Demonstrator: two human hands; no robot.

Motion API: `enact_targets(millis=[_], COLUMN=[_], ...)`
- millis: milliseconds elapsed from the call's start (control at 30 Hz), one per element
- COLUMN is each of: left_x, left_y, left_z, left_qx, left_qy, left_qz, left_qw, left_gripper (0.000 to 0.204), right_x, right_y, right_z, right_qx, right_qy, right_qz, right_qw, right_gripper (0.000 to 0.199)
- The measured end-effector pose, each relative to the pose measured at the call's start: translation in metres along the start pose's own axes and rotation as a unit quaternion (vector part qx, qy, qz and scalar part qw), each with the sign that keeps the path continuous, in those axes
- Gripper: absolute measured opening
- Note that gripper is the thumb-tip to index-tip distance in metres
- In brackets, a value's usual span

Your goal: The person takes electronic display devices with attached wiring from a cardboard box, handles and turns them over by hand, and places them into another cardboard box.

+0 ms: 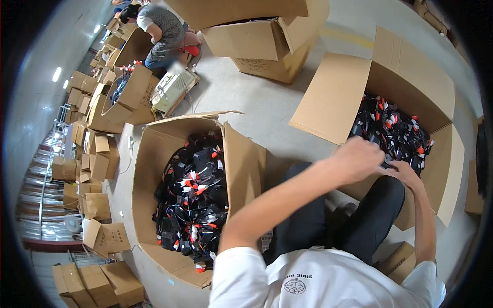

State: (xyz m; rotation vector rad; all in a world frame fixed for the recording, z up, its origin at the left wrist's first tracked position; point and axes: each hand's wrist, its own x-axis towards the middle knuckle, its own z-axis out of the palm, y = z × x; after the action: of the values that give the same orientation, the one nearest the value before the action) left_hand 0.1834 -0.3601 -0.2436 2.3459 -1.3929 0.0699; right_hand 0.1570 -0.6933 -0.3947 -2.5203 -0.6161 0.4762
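The left hand and right hand are hovering near each other, fingers curled narrow, beside black cabled parts with red and white connectors lying heaped in an open brown cardboard carton; what either grip is holding, one cannot tell. The parts are probably feeling light, limp-cabled, their stiff black housings offering surest hold.
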Motion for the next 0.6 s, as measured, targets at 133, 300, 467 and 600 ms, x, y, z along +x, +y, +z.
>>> enact_targets(millis=[133,300,467,600], left_x=[-0.119,-0.333,-0.405,-0.422], left_y=[-0.04,-0.085,-0.022,-0.036], left_z=[-0.119,-0.164,-0.096,-0.056], left_qx=[-0.043,0.03,0.026,0.014], left_qy=[0.205,0.171,0.002,0.079], left_qz=[-0.192,-0.565,-0.643,-0.507], left_qw=[0.959,0.807,0.766,0.858], left_gripper=[0.021,0.028,0.043,0.053], right_x=[-0.061,-0.047,-0.05,-0.051], right_y=[-0.023,-0.052,-0.052,-0.033], right_z=[-0.022,-0.02,-0.026,-0.015], right_qx=[0.143,0.175,0.165,0.148], right_qy=[0.153,0.234,0.2,0.201], right_qz=[0.229,0.215,0.225,0.18], right_qw=[0.951,0.932,0.939,0.951], right_gripper=[0.035,0.034,0.037,0.041])
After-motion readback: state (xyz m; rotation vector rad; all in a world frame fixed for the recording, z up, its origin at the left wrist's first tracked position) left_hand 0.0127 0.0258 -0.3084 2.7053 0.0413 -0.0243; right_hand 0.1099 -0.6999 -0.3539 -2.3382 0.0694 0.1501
